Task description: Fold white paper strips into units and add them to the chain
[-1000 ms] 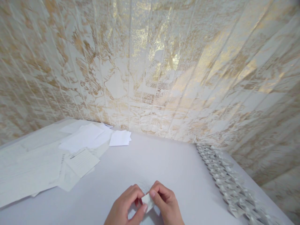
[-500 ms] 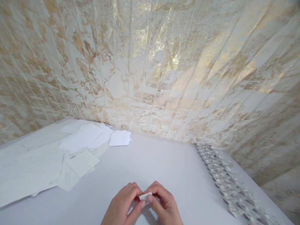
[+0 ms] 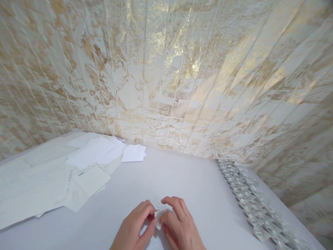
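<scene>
White paper, small and folded by the look of it, sits in your grip: the folded piece (image 3: 157, 223) is between your two hands, over the near part of the tabletop (image 3: 179, 180). Your left hand (image 3: 135, 225) pinches its left end between thumb and forefinger. Your right hand (image 3: 180, 224) has its forefinger lifted away and a bent finger against the piece's right side; whether the thumb presses it too, I can't make out. With so little paper to hold, the piece could twist, or a crease spring back, if your left pinch loosens while the right is this light. Pressing unevenly could set a crooked fold or tear a corner.

Farther out, the small stack (image 3: 133, 153) lies by the far edge and the loose sheets (image 3: 33, 180) spread along the left edge; a dragging sleeve could scatter these. Along the right edge, the linked folded strips (image 3: 249, 203) could be crushed by a careless right elbow.
</scene>
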The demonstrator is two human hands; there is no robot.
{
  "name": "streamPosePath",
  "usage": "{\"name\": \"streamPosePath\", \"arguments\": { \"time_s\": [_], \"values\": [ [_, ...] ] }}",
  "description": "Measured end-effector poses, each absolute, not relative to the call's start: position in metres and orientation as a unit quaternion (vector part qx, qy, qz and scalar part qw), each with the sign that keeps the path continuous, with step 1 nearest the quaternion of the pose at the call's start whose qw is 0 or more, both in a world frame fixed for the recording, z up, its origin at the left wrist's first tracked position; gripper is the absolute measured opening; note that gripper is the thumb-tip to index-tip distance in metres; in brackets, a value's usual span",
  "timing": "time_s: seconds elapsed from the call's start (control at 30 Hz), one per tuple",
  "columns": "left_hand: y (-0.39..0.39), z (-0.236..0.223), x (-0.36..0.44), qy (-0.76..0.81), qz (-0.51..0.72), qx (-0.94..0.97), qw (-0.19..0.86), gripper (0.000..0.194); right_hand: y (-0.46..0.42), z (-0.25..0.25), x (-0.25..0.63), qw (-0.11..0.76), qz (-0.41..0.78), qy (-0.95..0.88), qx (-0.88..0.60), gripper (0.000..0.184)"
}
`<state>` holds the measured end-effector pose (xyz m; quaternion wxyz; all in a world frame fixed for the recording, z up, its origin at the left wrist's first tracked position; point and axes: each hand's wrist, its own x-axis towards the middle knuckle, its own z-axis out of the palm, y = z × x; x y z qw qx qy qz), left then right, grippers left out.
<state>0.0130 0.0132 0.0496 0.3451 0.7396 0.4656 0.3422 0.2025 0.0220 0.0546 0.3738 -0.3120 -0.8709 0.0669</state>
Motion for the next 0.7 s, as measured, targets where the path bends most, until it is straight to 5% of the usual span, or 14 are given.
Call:
{"name": "streamPosePath", "arguments": {
  "time_s": [0.7],
  "values": [
    [0.0128,0.0453,0.0120,0.464,0.346,0.746,0.329,0.021,0.0234,0.0514,0.2041,0.392,0.148,-0.853,-0.313,0.019]
  ]
}}
